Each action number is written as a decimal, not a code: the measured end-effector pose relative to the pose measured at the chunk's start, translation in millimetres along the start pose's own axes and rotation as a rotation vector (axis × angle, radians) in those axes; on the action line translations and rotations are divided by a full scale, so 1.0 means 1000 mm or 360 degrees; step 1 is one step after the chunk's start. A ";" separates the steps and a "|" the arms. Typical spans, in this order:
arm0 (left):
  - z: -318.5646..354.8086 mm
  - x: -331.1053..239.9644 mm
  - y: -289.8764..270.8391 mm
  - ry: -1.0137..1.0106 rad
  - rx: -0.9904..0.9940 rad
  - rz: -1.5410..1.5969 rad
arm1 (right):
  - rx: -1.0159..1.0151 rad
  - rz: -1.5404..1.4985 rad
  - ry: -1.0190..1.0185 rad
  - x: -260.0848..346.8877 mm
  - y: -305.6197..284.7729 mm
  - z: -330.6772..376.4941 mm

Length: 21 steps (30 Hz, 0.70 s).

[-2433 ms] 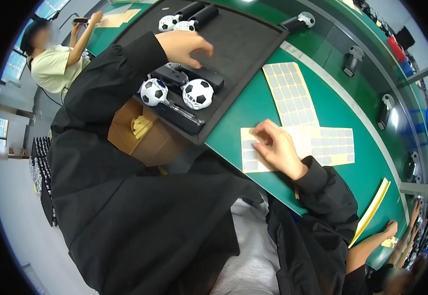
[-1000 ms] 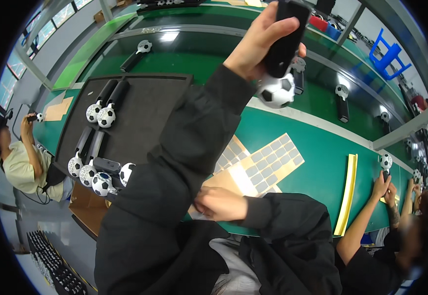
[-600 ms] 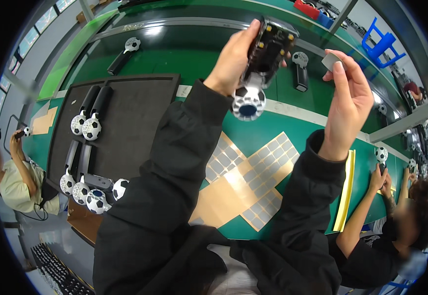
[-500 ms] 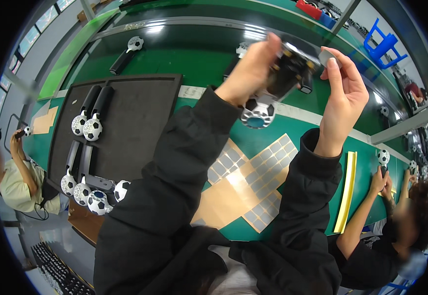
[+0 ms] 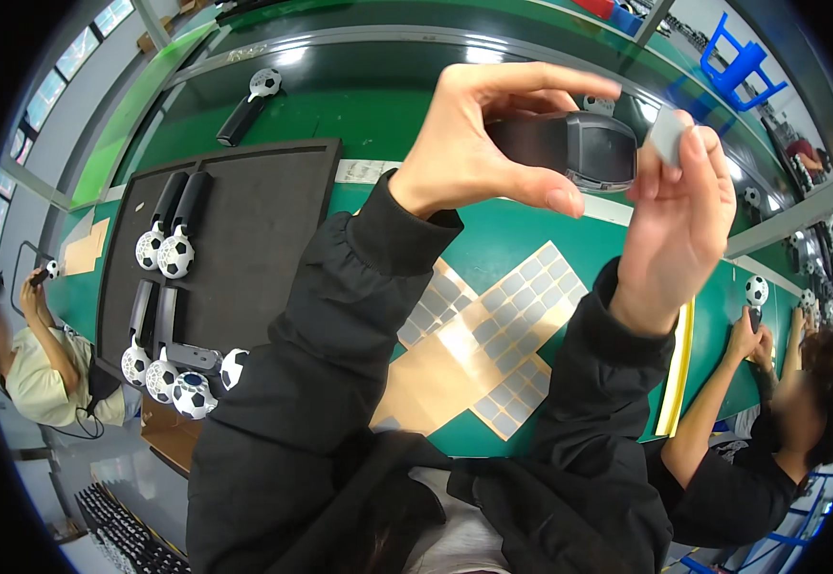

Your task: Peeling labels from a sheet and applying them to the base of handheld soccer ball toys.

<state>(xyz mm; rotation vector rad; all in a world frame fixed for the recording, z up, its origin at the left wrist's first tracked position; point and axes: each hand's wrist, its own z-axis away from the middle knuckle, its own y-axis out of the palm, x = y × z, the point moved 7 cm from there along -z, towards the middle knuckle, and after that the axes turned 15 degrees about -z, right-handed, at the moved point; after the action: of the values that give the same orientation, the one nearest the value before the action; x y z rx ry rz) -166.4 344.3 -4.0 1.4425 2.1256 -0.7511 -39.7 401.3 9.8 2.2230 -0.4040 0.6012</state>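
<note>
My left hand (image 5: pixel 493 143) is raised in front of the camera and grips a black handle-shaped part (image 5: pixel 569 148), its dark end face turned to the right. My right hand (image 5: pixel 675 220) pinches a small grey square sticker (image 5: pixel 667 134) at its fingertips, right beside that end face. Below the hands, sheets of grey square stickers on tan backing (image 5: pixel 493 335) lie crossed on the green table (image 5: pixel 378 115).
A black tray (image 5: pixel 244 249) on the left holds several black handles with soccer-ball ends (image 5: pixel 163 251). Another such handle (image 5: pixel 249 100) lies at the far side. One person (image 5: pixel 34 364) sits at the left, another (image 5: pixel 780 421) at the right. A yellow strip (image 5: pixel 677 373) lies near the right person.
I took a ball-ended handle from the tray and lifted it up. My right hand left the sticker sheets and rose with a sticker. The handle's end has turned toward the right hand.
</note>
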 end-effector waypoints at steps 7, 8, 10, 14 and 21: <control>0.001 -0.006 -0.002 0.0124 -0.0016 -0.0077 | 0.0270 -0.0140 0.0344 -0.006 0.019 0.016; 0.001 -0.006 -0.002 0.0126 -0.0017 -0.0079 | 0.0306 -0.0146 0.0340 -0.006 0.021 0.016; 0.001 -0.008 -0.003 0.0146 -0.0017 -0.0092 | 0.0343 -0.0122 0.0329 -0.006 0.022 0.015; 0.000 -0.012 -0.003 0.0201 -0.0007 -0.0130 | 0.0444 -0.0056 0.0296 -0.004 0.023 0.015; -0.003 -0.020 -0.001 0.0234 -0.0027 -0.0121 | 0.0586 0.0147 0.0326 -0.001 0.026 0.018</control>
<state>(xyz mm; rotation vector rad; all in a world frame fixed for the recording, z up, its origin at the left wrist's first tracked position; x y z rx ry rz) -160.7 332.3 10.7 1.4553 2.3036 -0.6711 -47.6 370.6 14.9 2.4650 -0.3099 1.0114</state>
